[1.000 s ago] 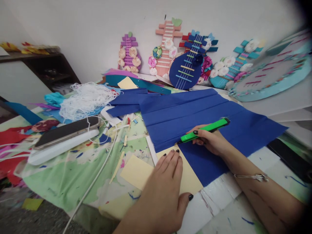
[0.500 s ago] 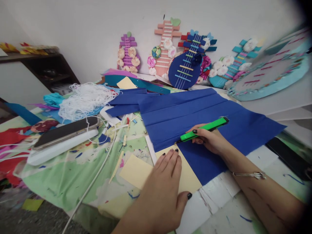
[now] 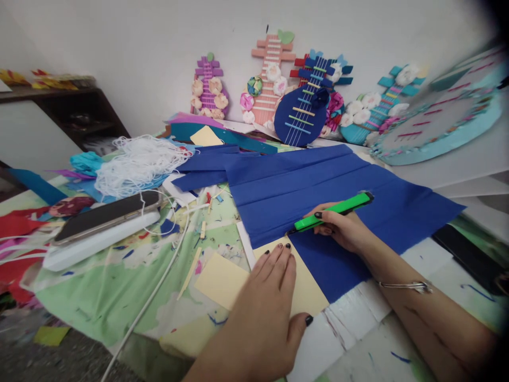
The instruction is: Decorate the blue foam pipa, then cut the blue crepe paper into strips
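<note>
My right hand (image 3: 338, 225) grips a green utility knife (image 3: 332, 212). The knife's dark tip is down at the upper corner of a cream card (image 3: 308, 286), by the lower edge of a large sheet of blue paper (image 3: 294, 185). My left hand (image 3: 266, 302) lies flat on the card with its fingers stretched forward, pressing it over the blue paper. A white board (image 3: 358, 307) shows beneath the paper. Left of my hand lies a second piece of cream card (image 3: 220, 278).
A phone (image 3: 107, 217) on a white block, a white cable (image 3: 159, 286) and a heap of white string (image 3: 139, 167) lie to the left. Decorated paper lutes, one dark blue (image 3: 300, 116), lean against the wall. A black object (image 3: 465, 257) lies at right.
Almost nothing differs. Both hands, the knife and the card keep their places; the view has shifted very slightly.
</note>
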Available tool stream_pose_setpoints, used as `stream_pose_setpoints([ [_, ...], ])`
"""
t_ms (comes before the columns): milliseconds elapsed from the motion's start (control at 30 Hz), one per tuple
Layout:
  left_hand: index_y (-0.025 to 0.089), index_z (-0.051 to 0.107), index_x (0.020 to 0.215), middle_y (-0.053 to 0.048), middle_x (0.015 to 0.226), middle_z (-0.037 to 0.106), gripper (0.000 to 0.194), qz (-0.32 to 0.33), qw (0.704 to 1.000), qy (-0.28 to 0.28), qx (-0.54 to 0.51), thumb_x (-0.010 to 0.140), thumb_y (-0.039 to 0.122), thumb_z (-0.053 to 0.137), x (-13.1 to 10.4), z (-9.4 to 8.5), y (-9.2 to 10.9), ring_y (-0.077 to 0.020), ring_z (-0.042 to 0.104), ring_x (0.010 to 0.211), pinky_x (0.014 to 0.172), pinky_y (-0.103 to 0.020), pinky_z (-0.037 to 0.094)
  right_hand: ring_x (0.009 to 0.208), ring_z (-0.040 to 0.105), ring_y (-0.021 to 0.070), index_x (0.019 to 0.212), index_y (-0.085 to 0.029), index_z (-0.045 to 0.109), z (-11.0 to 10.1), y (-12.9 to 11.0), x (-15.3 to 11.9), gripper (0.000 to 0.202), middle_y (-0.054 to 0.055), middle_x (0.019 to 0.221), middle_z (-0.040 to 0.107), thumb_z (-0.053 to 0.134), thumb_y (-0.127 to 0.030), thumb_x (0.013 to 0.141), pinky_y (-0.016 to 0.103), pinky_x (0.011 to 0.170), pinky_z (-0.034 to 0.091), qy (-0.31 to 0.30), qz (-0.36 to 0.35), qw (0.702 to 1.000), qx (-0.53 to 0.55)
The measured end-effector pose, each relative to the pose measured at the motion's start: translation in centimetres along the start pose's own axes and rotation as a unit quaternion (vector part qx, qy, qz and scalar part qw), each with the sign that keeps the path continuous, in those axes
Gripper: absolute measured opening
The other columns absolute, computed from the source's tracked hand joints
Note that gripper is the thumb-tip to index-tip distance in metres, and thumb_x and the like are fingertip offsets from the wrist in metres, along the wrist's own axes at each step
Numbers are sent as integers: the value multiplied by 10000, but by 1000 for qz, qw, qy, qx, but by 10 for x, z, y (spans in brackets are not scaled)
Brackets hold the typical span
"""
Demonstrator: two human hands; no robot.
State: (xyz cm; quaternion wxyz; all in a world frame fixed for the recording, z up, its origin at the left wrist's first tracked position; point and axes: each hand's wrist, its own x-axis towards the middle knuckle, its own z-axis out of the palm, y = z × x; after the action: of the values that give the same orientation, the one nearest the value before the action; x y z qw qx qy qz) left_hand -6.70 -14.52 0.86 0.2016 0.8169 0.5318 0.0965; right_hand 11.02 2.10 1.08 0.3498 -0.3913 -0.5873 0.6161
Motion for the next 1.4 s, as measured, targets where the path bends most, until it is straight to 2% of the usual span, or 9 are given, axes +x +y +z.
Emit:
stream_pose_setpoints([
  [200, 50, 157, 1485, -142, 1561, 57, 704, -1, 1000, -5, 1, 902, 368, 389, 1, 2, -1, -287, 48, 1440, 1178, -473, 178, 394, 389, 84, 681, -143, 670, -3, 2, 0, 185, 47, 492, 613, 663, -327, 666, 250, 391, 241, 16, 0, 1000, 6],
  [500, 45, 147, 1486, -142, 1562, 43, 711, 2, 1000, -1, 4, 901, 363, 397, 0, 3, -2, -287, 30, 1442, 1182, -468, 161, 389, 385, 74, 670, -136, 673, -3, 2, 1, 160, 50, 480, 608, 668, -296, 666, 228, 390, 232, 2, 1, 1000, 13],
  [733, 49, 175, 1477, -151, 1562, 89, 698, 14, 1000, 21, 18, 907, 380, 404, 0, 5, -3, -286, 64, 1442, 1179, -454, 173, 433, 437, 92, 668, -151, 691, -5, 3, 2, 139, 33, 507, 592, 665, -288, 659, 230, 391, 253, 49, 6, 992, 116],
  [900, 62, 196, 1473, -165, 1548, 164, 701, 33, 997, 50, 50, 922, 448, 394, -5, 7, -8, -286, 142, 1435, 1154, -457, 244, 511, 513, 116, 720, -165, 703, -3, 4, 4, 164, 31, 560, 615, 709, -319, 664, 223, 417, 325, 64, -8, 985, 161],
  [1033, 87, 192, 1478, -153, 1536, 222, 711, 48, 989, 73, 116, 922, 476, 404, -24, 6, -19, -267, 226, 1418, 1126, -433, 308, 548, 534, 115, 769, -161, 711, -3, 6, 6, 218, 33, 587, 629, 731, -346, 656, 216, 452, 371, 63, -38, 983, 169],
  [1167, 113, 171, 1486, -139, 1517, 287, 722, 64, 973, 114, 187, 914, 461, 443, -51, 0, -41, -261, 289, 1396, 1099, -418, 343, 635, 566, 122, 873, -178, 714, -3, 1, 6, 228, 28, 686, 651, 725, -318, 694, 224, 517, 420, 69, -98, 979, 167],
  [1267, 133, 180, 1486, -128, 1501, 329, 706, 59, 964, 133, 224, 914, 442, 454, -69, -7, -60, -273, 325, 1377, 1087, -440, 345, 667, 563, 115, 989, -208, 702, -2, -14, 0, 270, 19, 769, 651, 706, -296, 734, 231, 543, 434, 77, -155, 976, 133],
  [1400, 131, 258, 1460, -139, 1475, 375, 651, 45, 956, 139, 254, 924, 462, 420, -79, -17, -81, -296, 357, 1356, 1070, -486, 345, 526, 472, 93, 1032, -215, 693, 2, -45, -16, 269, -32, 600, 510, 667, -340, 796, 238, 475, 407, 112, -248, 962, 30],
])
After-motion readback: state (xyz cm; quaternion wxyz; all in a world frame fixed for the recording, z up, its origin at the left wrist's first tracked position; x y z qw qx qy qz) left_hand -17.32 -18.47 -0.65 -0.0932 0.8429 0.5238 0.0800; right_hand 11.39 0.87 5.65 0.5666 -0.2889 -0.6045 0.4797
